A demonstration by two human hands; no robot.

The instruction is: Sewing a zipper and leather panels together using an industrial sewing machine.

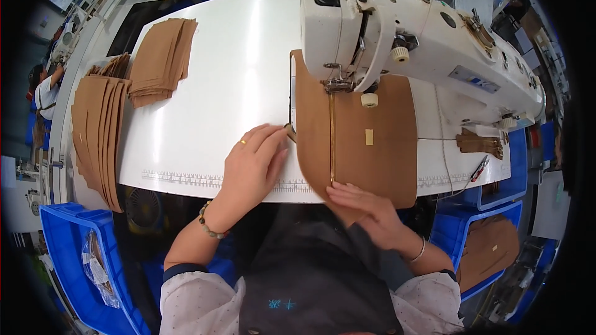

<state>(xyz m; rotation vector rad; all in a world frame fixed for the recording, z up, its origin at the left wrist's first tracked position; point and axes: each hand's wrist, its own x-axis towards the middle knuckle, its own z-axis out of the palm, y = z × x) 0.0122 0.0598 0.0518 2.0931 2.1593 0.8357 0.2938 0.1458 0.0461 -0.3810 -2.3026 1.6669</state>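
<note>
A brown panel (391,149) lies under the white sewing machine (422,37), with a lengthwise zipper (331,136) beneath the presser foot (335,85) and a small pale patch (369,137). Left of the panel, my left hand (251,161) has its fingers curled together at a narrow tan strip (290,131) beside the panel's edge; its thumb tip is hard to see. My right hand (366,211) lies with fingers stretched out on the panel's near edge, at the lower end of the zipper.
Stacks of brown pieces (99,136) (161,56) sit on the left of the white table (230,56). Zippers (478,144) and snips (478,169) lie at right. Blue bins flank me, left (68,223) and right (447,236). Another person (46,93) sits far left.
</note>
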